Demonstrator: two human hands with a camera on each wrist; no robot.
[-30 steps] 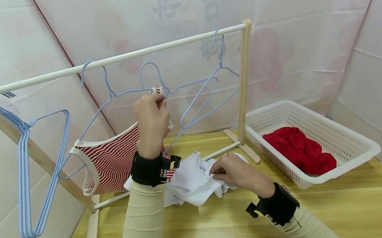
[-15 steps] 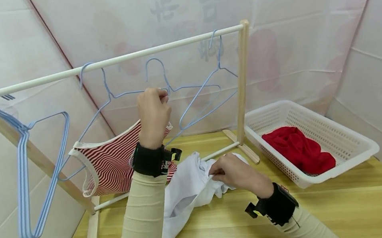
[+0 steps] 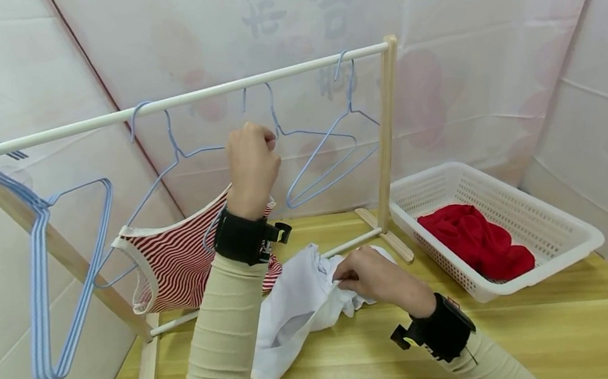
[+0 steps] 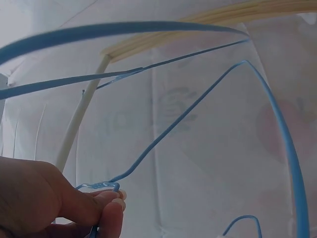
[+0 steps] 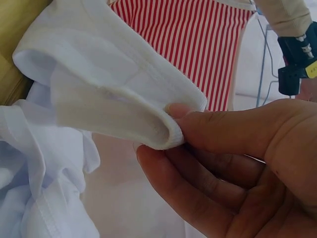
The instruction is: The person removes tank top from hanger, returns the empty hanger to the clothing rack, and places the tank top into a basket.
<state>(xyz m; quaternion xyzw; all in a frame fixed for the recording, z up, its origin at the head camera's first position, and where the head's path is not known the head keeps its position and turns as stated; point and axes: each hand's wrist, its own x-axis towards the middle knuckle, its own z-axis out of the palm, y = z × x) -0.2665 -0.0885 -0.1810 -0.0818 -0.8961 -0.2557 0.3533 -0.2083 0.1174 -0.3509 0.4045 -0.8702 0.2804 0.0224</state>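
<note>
My left hand is raised just below the rack's rail and pinches a blue wire hanger at its twisted neck. In the head view, that hanger's hook reaches up close to the rail. My right hand pinches the hemmed edge of a white cloth garment between thumb and fingertips; the garment lies crumpled on the table. Behind my left forearm, a red-and-white striped top hangs tilted on another blue hanger. The forearm hides part of the striped top.
The rack has a white rail on wooden posts. Several blue hangers bunch at its left end, and one hanger hangs near the right post. A white basket holding red cloth stands to the right on the wooden table.
My left hand has moved up and slightly right, lifting the hanger toward the rail. The white garment's near part has spread down toward the front. My right hand has barely moved.
</note>
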